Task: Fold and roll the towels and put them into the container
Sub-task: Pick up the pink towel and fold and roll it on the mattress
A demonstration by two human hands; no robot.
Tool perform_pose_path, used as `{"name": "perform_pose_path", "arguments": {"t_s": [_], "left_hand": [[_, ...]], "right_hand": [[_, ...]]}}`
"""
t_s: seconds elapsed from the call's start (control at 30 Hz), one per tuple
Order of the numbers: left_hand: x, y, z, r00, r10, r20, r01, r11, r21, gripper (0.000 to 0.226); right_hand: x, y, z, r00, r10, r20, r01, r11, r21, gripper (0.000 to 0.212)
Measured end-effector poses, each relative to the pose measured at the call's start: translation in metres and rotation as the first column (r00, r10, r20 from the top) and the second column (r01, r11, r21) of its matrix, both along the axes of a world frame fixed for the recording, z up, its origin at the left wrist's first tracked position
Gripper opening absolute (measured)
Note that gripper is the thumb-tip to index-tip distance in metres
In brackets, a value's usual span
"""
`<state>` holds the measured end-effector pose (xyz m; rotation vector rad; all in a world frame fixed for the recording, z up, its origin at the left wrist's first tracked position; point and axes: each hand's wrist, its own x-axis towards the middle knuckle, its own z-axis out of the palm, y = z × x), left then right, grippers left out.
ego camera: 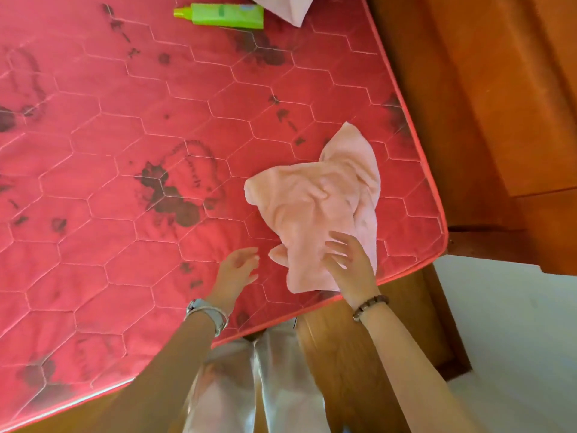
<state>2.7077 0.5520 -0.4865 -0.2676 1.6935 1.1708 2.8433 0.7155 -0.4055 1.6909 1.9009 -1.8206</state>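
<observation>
Crumpled pale pink towel (pixel 315 207): near right corner of red quilted mattress (pixel 125 151).
Left hand (pixel 235 270): fingers apart, empty, just beside it.
Right hand (pixel 349 267): fingers spread over it.

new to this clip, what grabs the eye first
A red quilted mattress blotched with dark stains fills the view. A crumpled pink towel lies near its right corner, the right hand spread over it, the left hand open beside it. A green bottle lies at the far edge.

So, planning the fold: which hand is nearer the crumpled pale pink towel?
Right. The right hand is over the pale pink towel; the left hand is beside it, apart.
</observation>
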Motion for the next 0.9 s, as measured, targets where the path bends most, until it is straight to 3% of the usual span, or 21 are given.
{"name": "perform_pose_path", "arguments": {"t_s": [0.17, 0.3, 0.4, 0.57, 0.63, 0.8, 0.9], "left_hand": [[0.023, 0.009, -0.027, 0.999, -0.022, 0.037, 0.023, 1.0, -0.005, 0.017], [0.025, 0.018, -0.033, 0.999, -0.031, 0.022, 0.031, 1.0, -0.001, 0.024], [0.022, 0.021, -0.03, 0.998, -0.027, -0.055, 0.027, 1.0, -0.005, 0.02], [0.024, 0.029, -0.029, 0.994, -0.039, -0.105, 0.037, 0.999, -0.018, 0.006], [0.025, 0.032, -0.027, 0.995, -0.005, -0.095, 0.002, 0.999, -0.037, 0.003], [0.025, 0.03, -0.008, 0.984, 0.178, -0.019, -0.177, 0.983, 0.045, 0.008], [0.021, 0.021, 0.014, 0.923, 0.371, -0.106, -0.369, 0.929, 0.04, 0.012]], "right_hand": [[-0.015, -0.022, -0.037, 0.999, -0.045, 0.025, 0.047, 0.996, -0.079, 0.04], [-0.029, -0.033, -0.055, 0.988, 0.003, 0.155, -0.009, 0.999, 0.037, 0.063], [-0.035, -0.034, -0.066, 0.964, 0.028, 0.265, -0.057, 0.993, 0.103, 0.066], [-0.036, -0.027, -0.069, 0.938, -0.005, 0.347, -0.064, 0.98, 0.186, 0.022], [-0.03, -0.021, -0.069, 0.94, 0.015, 0.342, -0.083, 0.98, 0.183, 0.026], [-0.017, -0.015, -0.067, 0.966, 0.014, 0.257, -0.056, 0.986, 0.157, 0.009], [-0.02, -0.016, -0.053, 0.99, 0.047, 0.133, -0.055, 0.997, 0.052, 0.011]]}}
